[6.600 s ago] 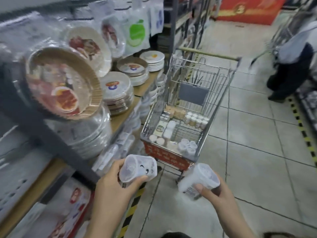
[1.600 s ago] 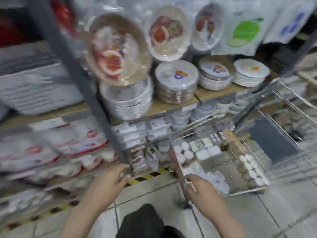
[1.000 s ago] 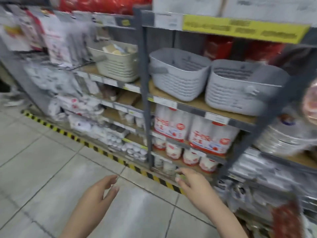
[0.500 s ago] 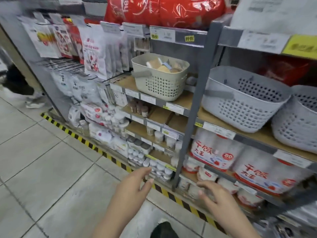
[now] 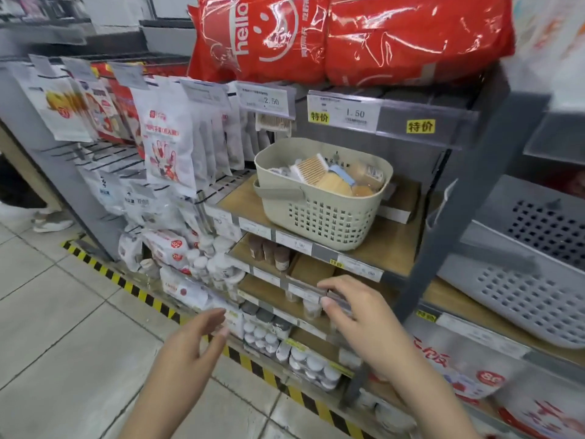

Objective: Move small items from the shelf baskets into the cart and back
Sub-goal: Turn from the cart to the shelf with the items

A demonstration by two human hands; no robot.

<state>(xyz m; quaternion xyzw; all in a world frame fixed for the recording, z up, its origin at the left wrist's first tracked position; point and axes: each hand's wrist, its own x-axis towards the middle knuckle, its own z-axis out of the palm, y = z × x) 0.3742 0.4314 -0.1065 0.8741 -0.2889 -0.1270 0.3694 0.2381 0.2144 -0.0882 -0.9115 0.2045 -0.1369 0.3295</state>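
Observation:
A beige perforated basket [image 5: 329,217] stands on a wooden shelf [image 5: 392,245] at chest height. It holds small packs, among them cotton swabs [image 5: 311,168] and yellowish flat items [image 5: 337,185]. My left hand [image 5: 193,340] hovers low in front of the bottom shelves, fingers straight and empty. My right hand [image 5: 357,315] reaches forward below the basket shelf with relaxed fingers, holding nothing. The cart is out of view.
A grey basket [image 5: 519,274] sits on the shelf to the right behind a grey upright post [image 5: 456,236]. Hanging white packets [image 5: 167,147] fill the rack on the left. Small jars [image 5: 262,337] line the low shelves. Red bags [image 5: 348,36] lie on top. Yellow-black tape [image 5: 126,285] marks the floor edge.
I have turned from the cart to the shelf and come closer to the beige basket. Both hands, which earlier held clear containers, are empty and have risen toward the shelves.

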